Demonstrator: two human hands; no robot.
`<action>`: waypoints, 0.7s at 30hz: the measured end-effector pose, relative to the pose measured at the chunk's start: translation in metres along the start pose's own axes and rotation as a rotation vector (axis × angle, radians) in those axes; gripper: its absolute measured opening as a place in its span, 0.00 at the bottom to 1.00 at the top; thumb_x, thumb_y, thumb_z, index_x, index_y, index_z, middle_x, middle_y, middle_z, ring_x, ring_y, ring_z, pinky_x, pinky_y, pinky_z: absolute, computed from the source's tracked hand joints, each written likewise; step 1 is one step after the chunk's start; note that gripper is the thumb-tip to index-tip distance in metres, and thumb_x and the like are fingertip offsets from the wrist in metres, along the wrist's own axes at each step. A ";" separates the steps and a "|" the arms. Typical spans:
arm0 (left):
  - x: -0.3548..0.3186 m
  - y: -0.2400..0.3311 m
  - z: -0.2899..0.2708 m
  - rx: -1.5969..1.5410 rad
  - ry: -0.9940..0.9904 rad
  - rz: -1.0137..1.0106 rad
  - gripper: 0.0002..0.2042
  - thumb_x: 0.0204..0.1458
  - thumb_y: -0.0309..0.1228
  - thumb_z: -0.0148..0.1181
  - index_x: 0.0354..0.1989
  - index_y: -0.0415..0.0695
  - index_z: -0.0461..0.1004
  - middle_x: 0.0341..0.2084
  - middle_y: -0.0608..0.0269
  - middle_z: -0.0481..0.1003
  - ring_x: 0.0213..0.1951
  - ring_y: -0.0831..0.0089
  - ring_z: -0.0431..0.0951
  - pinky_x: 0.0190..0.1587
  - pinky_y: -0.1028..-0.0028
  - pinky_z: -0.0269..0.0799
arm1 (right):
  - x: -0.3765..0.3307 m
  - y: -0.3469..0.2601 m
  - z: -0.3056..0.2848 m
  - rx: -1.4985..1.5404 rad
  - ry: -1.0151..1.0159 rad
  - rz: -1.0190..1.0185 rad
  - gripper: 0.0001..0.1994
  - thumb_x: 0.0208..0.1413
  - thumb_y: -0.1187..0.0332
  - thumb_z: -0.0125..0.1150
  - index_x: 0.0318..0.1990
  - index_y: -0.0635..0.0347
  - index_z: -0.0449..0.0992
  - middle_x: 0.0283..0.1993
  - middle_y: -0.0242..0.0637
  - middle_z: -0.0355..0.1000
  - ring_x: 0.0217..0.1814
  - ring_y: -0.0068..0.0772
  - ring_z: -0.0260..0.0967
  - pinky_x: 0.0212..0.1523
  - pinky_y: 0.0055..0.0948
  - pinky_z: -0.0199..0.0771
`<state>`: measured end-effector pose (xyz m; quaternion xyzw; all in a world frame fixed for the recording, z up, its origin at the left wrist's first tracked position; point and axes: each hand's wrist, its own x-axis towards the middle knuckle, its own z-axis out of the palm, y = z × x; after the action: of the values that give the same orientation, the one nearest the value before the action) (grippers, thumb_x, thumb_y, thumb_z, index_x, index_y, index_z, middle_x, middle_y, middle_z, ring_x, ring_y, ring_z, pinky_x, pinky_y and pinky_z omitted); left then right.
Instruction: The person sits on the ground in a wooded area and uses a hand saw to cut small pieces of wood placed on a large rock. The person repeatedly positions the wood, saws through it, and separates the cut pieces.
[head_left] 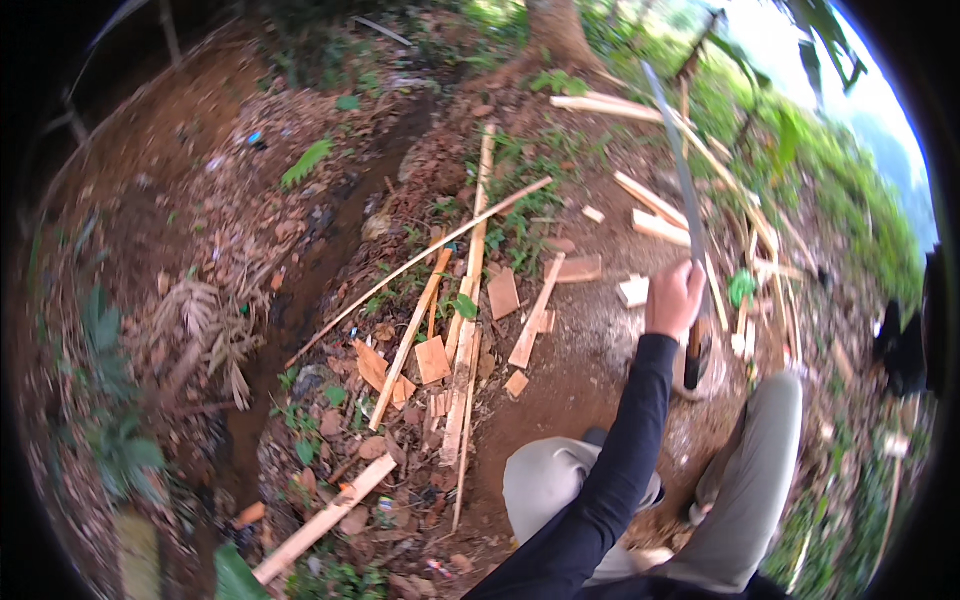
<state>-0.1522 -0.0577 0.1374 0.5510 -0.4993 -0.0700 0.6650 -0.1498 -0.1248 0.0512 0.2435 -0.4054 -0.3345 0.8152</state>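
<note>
My left hand (pixel 675 298) is closed around the lower part of a long machete (pixel 684 180), on the blade just above the handle. The grey blade points up and away, and its dark and brown handle hangs below my fingers. Behind the handle stands a pale wooden stump (pixel 712 378), between my knees. Light wood offcuts (pixel 633 291) lie on the soil just beyond my hand. My right hand does not show.
Long wooden strips (pixel 470 350) and flat wood pieces (pixel 433 360) lie on the ground to the left. A narrow muddy ditch (pixel 300 290) runs further left. More split wood (pixel 660 228) and a green plastic thing (pixel 741 288) lie at the right. A tree trunk (pixel 558 35) stands at the back.
</note>
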 end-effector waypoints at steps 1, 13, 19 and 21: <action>-0.006 -0.014 -0.012 0.068 0.031 0.013 0.17 0.60 0.35 0.52 0.22 0.35 0.67 0.16 0.44 0.68 0.21 0.47 0.71 0.28 0.57 0.65 | -0.012 0.036 -0.004 -0.488 0.110 -0.120 0.10 0.70 0.60 0.40 0.43 0.45 0.70 0.30 0.27 0.64 0.33 0.23 0.66 0.30 0.26 0.67; 0.003 -0.014 0.012 0.155 -0.068 0.090 0.20 0.60 0.38 0.54 0.20 0.36 0.66 0.14 0.47 0.67 0.19 0.51 0.68 0.25 0.59 0.61 | -0.350 -0.152 0.234 -3.419 0.912 1.108 0.07 0.55 0.64 0.54 0.37 0.54 0.76 0.33 0.39 0.70 0.34 0.38 0.67 0.33 0.39 0.66; -0.017 -0.067 -0.015 0.021 -0.009 -0.152 0.17 0.59 0.34 0.55 0.21 0.36 0.70 0.11 0.52 0.68 0.15 0.62 0.72 0.21 0.64 0.62 | -0.207 -0.134 0.382 -3.581 1.132 0.428 0.09 0.44 0.69 0.60 0.34 0.60 0.76 0.31 0.44 0.72 0.41 0.53 0.68 0.42 0.48 0.66; -0.023 -0.067 -0.014 -0.044 0.018 -0.218 0.15 0.60 0.34 0.56 0.25 0.35 0.75 0.09 0.66 0.69 0.13 0.81 0.70 0.17 0.74 0.62 | -0.155 -0.088 0.394 -4.180 0.318 1.004 0.12 0.44 0.70 0.59 0.40 0.55 0.78 0.36 0.43 0.74 0.45 0.49 0.69 0.50 0.47 0.65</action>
<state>-0.1225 -0.0598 0.0714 0.5879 -0.4288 -0.1481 0.6698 -0.5740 -0.1167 0.1331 0.8517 -0.4971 -0.0302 0.1633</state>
